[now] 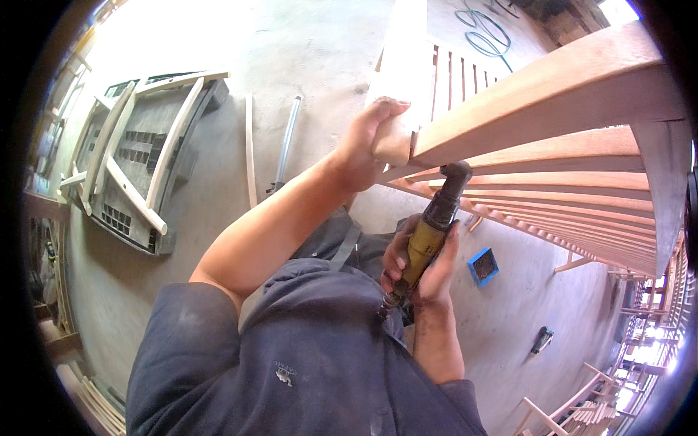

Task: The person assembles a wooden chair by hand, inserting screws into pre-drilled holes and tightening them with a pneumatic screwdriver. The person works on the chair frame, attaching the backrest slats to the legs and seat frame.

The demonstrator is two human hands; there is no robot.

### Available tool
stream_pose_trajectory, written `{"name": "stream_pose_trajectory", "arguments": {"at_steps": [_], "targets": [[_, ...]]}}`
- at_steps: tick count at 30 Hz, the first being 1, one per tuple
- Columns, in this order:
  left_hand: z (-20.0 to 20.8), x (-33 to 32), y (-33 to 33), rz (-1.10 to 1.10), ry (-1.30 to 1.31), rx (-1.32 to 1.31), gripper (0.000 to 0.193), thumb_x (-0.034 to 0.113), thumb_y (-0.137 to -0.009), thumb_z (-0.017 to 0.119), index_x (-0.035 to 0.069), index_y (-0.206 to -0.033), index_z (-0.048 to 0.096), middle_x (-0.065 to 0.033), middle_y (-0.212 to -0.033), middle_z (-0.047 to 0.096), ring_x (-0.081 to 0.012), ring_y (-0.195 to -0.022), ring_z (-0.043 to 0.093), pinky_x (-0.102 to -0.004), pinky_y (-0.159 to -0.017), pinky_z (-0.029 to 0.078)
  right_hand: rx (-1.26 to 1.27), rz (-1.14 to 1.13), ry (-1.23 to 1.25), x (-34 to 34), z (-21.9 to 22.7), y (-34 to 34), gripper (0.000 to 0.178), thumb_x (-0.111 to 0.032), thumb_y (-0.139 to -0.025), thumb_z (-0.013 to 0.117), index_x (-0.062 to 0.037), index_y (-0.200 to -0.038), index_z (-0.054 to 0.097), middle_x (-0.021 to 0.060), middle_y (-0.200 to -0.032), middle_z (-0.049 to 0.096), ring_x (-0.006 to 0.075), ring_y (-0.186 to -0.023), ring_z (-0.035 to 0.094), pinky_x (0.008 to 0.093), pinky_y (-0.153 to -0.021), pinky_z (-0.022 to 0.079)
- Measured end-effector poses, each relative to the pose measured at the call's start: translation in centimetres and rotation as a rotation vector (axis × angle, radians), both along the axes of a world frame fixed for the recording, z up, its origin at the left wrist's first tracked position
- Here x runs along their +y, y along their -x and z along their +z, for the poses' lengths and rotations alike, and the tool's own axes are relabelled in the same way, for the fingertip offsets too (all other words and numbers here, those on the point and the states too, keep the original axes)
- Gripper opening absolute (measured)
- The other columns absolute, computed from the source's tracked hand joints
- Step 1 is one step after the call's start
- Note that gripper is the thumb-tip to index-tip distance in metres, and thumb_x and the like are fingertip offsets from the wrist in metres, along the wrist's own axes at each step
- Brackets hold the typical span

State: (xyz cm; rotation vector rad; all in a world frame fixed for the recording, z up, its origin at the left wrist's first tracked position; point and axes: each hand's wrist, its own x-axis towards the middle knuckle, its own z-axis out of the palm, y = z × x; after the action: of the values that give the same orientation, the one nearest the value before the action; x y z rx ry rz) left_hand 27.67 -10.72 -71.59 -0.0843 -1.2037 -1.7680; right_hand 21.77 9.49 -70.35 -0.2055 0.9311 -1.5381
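Observation:
My left hand [358, 149] is closed round the rounded end of a pale wooden rail [393, 142], with the thumb over its top. Beside that rail runs the thick top rail [531, 94] of a slatted wooden bench or chair frame [552, 179]. In my right hand [438, 275] is a yellow and black angle-head power tool [425, 243], gripped round its body. The tool's dark head points up and lies close against the underside of the frame near the corner. Whether it touches the wood or a fastener, I cannot tell.
On the left, a black plastic pallet [171, 192] carries curved wooden frame parts. A wooden strip [250, 152] and a metal pole [289, 138] lie nearby. A blue tray [484, 282] of small dark pieces, another tool [542, 339] and a hose [488, 45] are on the floor.

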Motion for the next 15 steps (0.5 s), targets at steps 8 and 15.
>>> {"name": "stream_pose_trajectory", "arguments": {"at_steps": [8, 15], "targets": [[2.0, 0.1, -0.6, -0.131, -0.553, -0.366, 0.048, 0.035, -0.093, 0.056, 0.006, -0.129, 0.046, -0.0139, -0.117, 0.052, -0.0252, -0.11, 0.059, -0.043, -0.099, 0.049, 0.074, -0.014, -0.016, -0.5, 0.7, -0.3, 0.07, -0.075, -0.095, 0.023, -0.0111, -0.099, 0.051, 0.0054, -0.058, 0.04, 0.0195, -0.044, 0.045, 0.0366, -0.034, 0.04], [0.7, -0.6, -0.7, -0.266, -0.55, -0.176, 0.034, 0.006, -0.096, 0.056, 0.006, -0.129, 0.046, -0.0127, -0.116, 0.059, -0.0175, -0.11, 0.059, -0.0351, -0.104, 0.046, 0.032, 0.014, 0.049, -0.1, -0.4, 0.1, 0.073, -0.078, -0.093, 0.024, -0.0118, -0.104, 0.053, 0.0058, -0.06, 0.043, 0.0206, -0.048, 0.048, 0.036, -0.035, 0.042]]}}
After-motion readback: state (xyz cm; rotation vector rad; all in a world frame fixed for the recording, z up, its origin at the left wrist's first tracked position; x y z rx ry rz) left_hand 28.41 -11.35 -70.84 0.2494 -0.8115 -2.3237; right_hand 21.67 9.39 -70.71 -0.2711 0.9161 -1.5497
